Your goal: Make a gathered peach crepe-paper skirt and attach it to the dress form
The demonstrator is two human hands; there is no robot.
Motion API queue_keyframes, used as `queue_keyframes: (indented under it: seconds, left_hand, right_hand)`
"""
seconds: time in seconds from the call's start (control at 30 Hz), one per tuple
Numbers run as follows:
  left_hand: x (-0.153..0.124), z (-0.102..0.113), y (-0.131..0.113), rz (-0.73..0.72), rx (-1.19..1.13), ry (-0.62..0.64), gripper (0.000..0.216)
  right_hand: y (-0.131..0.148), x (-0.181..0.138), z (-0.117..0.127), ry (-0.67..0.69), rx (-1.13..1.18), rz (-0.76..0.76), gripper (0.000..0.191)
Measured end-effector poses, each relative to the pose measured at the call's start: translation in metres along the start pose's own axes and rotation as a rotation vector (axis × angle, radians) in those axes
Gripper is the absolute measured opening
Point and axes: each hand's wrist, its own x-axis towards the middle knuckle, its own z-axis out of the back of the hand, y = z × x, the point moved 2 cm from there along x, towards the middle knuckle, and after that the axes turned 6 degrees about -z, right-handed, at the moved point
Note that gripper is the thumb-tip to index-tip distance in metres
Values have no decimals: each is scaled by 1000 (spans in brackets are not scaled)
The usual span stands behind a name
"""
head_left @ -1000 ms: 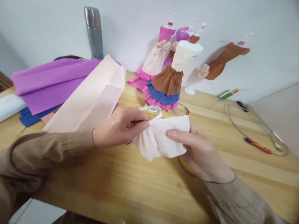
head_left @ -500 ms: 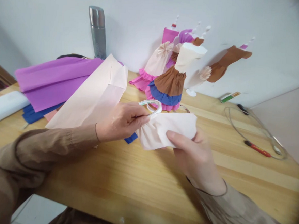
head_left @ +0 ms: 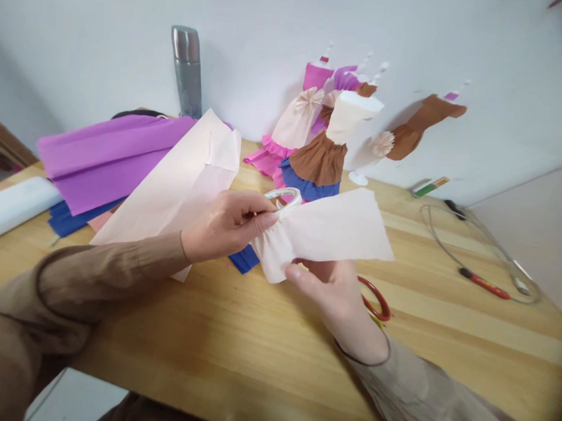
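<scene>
A cream crepe-paper piece (head_left: 328, 230), gathered into pleats at its left end, is held up over the wooden table (head_left: 261, 350). My left hand (head_left: 227, 223) pinches the gathered end. A roll of white tape (head_left: 284, 196) shows just behind that hand's fingertips. My right hand (head_left: 335, 298) grips the paper's lower edge from below, thumb on the front. Both hands are closed on the paper.
Large cream (head_left: 177, 187), purple (head_left: 106, 156) and blue (head_left: 68, 221) paper sheets lie at the left, with a white roll (head_left: 6, 207). Paper dresses on stands (head_left: 321, 143) and a steel flask (head_left: 187, 69) stand by the wall. Red-handled scissors (head_left: 375, 300), a wire loop (head_left: 481, 240) and a red tool (head_left: 482, 282) lie right.
The paper piece has risen and spread wider to the right. My right hand slid from its right side to beneath its lower edge, uncovering the red scissors handle.
</scene>
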Motion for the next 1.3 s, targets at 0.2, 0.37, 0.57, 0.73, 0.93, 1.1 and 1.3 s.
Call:
queue_keyframes:
  seconds: [0.2,0.37,0.57,0.73,0.93,1.1,1.3]
  left_hand:
    - [0,1,-1,-53,48,-31,18]
    - [-1,0,-5,-224,209,3,20]
    - [-4,-5,-1,-242,247,-18,21]
    - [-3,-6,1,-197,212,10,23]
    - [1,-2,0,-86,160,28,26]
    - [2,-1,1,-86,161,73,28]
    - [-1,-1,2,-240,214,70,23]
  right_hand:
    - [-3,-4,6,-133,163,3,15]
    - [0,-7,1,-38,160,84,24]
    - [6,-6,-11,-34,-115,71,22]
    - [13,-13,-7,-139,-575,443,3]
    - [7,-10,-7,-35,-487,310,19]
    - [4,-12,-6,60,-495,328,14]
    - [-5,-5,4,111,6,221,36]
